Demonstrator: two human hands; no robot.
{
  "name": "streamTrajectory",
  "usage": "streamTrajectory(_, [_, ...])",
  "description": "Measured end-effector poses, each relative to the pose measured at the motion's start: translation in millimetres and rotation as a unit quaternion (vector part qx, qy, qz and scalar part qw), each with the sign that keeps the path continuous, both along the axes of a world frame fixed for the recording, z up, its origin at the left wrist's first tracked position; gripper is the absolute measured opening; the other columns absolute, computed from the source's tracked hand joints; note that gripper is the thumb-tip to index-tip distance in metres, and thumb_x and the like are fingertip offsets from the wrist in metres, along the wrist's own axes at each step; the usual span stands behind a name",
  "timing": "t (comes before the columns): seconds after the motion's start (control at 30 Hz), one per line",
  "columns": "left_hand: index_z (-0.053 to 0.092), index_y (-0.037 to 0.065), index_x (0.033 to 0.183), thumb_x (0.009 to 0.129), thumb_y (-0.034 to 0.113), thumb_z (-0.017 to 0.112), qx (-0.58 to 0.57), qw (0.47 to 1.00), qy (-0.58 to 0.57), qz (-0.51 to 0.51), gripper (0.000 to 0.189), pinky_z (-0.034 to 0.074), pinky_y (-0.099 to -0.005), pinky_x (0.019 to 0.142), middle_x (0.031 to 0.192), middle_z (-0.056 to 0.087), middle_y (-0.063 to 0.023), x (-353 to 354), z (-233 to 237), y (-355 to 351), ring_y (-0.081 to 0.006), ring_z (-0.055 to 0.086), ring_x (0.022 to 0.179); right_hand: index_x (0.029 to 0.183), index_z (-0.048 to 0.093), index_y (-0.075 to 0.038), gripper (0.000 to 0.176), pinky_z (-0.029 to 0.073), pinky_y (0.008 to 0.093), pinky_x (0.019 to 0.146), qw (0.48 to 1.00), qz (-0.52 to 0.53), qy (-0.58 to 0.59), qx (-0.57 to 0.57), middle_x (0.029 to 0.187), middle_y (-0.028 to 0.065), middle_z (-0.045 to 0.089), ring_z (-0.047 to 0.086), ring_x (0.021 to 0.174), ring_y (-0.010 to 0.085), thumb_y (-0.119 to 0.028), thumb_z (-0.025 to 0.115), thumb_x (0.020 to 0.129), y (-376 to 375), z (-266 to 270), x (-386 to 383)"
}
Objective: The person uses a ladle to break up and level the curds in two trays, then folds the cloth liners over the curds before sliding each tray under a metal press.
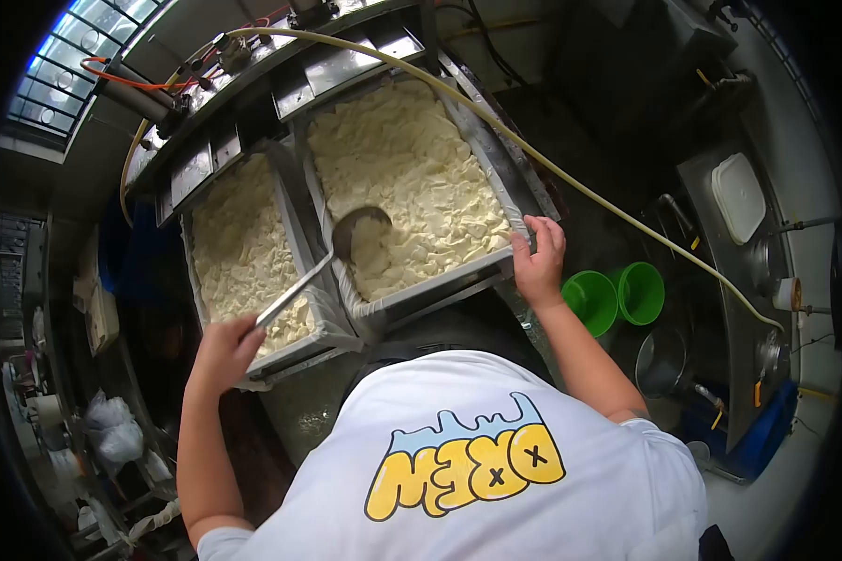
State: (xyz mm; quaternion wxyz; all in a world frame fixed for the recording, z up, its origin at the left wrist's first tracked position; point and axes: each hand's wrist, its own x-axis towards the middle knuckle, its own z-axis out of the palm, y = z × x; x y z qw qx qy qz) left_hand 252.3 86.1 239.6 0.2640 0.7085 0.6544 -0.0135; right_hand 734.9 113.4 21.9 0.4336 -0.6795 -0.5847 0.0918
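Note:
My left hand (pixel 226 353) is closed around the long metal handle of a ladle (pixel 295 288). The ladle's round bowl rests in pale, lumpy curd (pixel 402 178) near the front left of the right-hand cloth-lined box (pixel 430 288). At that box's front right corner, my right hand (pixel 541 262) grips the rim, where the lining cloth lies over the edge. A second cloth-lined box (pixel 297 224), also full of broken curd (pixel 239 238), stands directly to the left.
Metal press plates and cylinders (pixel 232 54) stand behind the boxes. A yellowish hose (pixel 571 178) runs across to the right. Two green buckets (pixel 591 301) are on the floor at right, near a metal counter (pixel 720 280) with a white lid (pixel 739 198). Shelving lines the left.

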Motion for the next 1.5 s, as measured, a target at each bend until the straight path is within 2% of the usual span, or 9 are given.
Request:
streamTrajectory(0.2, [0.072,-0.006,0.100,0.097,0.023,0.065,-0.125,0.950,-0.193,0.211,0.030,0.041,-0.0310,0.056,0.068,0.056,0.0033,41.5,-31.3,-11.2,-0.0087,0.051,0.062,0.126,0.065,-0.002,0.039,0.041,0.0488,0.109,1.000,-0.003,0.007,0.000,0.132,0.0217,0.056,0.053,0.123,0.0408,-0.026,0.071,0.096,1.3,-24.4,0.4])
streamTrajectory(0.4, [0.068,-0.005,0.093,0.098,0.027,0.059,0.156,0.957,-0.188,0.155,0.033,0.044,-0.0432,0.061,0.066,0.060,-0.0156,99.1,-120.4,78.9,-0.0226,0.055,0.060,0.126,0.065,-0.001,0.039,0.041,0.0487,0.110,1.000,-0.003,0.010,-0.011,0.134,0.0227,0.054,0.051,0.126,0.0416,-0.026,0.071,0.096,10.2,-20.3,-14.3])
streamTrajectory(0.6, [0.068,-0.005,0.092,0.097,0.028,0.061,0.103,0.928,-0.291,0.209,0.034,0.045,-0.0416,0.063,0.065,0.059,-0.0140,142.3,-157.9,146.1,-0.0214,0.055,0.062,0.128,0.064,-0.001,0.037,0.040,0.0493,0.111,1.000,0.006,0.022,0.004,0.134,0.0230,0.054,0.050,0.126,0.0419,-0.024,0.067,0.099,21.8,-29.4,-16.6])
streamTrajectory(0.73, [0.069,-0.006,0.095,0.097,0.028,0.063,0.002,0.963,-0.250,0.101,0.035,0.045,-0.0401,0.063,0.066,0.059,-0.0117,147.2,-112.8,115.1,-0.0199,0.053,0.062,0.125,0.065,0.000,0.032,0.041,0.0494,0.110,1.000,-0.006,0.022,0.021,0.133,0.0243,0.055,0.052,0.125,0.0424,-0.021,0.064,0.101,27.9,-28.1,-9.3])
streamTrajectory(0.97, [0.071,-0.005,0.101,0.099,0.025,0.065,-0.003,0.969,-0.247,0.024,0.031,0.046,-0.0370,0.064,0.070,0.062,-0.0109,117.8,-99.6,82.9,-0.0157,0.055,0.066,0.125,0.065,0.002,0.032,0.046,0.0464,0.107,0.998,-0.023,0.051,0.016,0.128,0.0234,0.060,0.058,0.122,0.0407,-0.020,0.062,0.102,53.5,-26.5,4.5])
streamTrajectory(1.2, [0.072,-0.003,0.117,0.099,0.021,0.068,-0.016,0.958,-0.276,0.082,0.031,0.049,-0.0346,0.068,0.077,0.066,-0.0125,109.8,-90.7,48.3,-0.0153,0.059,0.071,0.125,0.066,0.003,0.034,0.049,0.0451,0.106,0.995,-0.029,0.092,-0.019,0.127,0.0238,0.064,0.061,0.121,0.0411,-0.023,0.057,0.105,72.3,-35.3,1.7])
streamTrajectory(1.27, [0.070,-0.003,0.122,0.100,0.020,0.066,-0.076,0.979,-0.191,-0.013,0.032,0.050,-0.0339,0.069,0.077,0.066,-0.0114,110.3,-57.9,32.5,-0.0149,0.059,0.072,0.124,0.066,0.003,0.034,0.049,0.0452,0.105,0.996,-0.025,0.086,-0.014,0.126,0.0239,0.065,0.061,0.120,0.0410,-0.023,0.057,0.105,70.9,-38.8,1.5])
streamTrajectory(1.4, [0.071,-0.002,0.116,0.099,0.019,0.067,-0.015,0.970,-0.237,0.059,0.027,0.050,-0.0355,0.068,0.075,0.067,-0.0139,88.2,-64.7,12.3,-0.0186,0.061,0.068,0.124,0.066,0.003,0.033,0.050,0.0450,0.104,0.994,-0.030,0.103,-0.031,0.126,0.0237,0.065,0.062,0.119,0.0406,-0.023,0.057,0.105,68.5,-34.3,-0.7])
streamTrajectory(1.5, [0.072,0.000,0.114,0.097,0.018,0.068,-0.052,0.987,-0.154,-0.005,0.025,0.050,-0.0375,0.066,0.073,0.065,-0.0165,50.7,-38.2,8.4,-0.0222,0.061,0.065,0.124,0.066,0.002,0.034,0.050,0.0444,0.104,0.998,-0.005,0.066,-0.009,0.125,0.0230,0.065,0.063,0.118,0.0400,-0.024,0.057,0.105,69.0,-39.2,0.4])
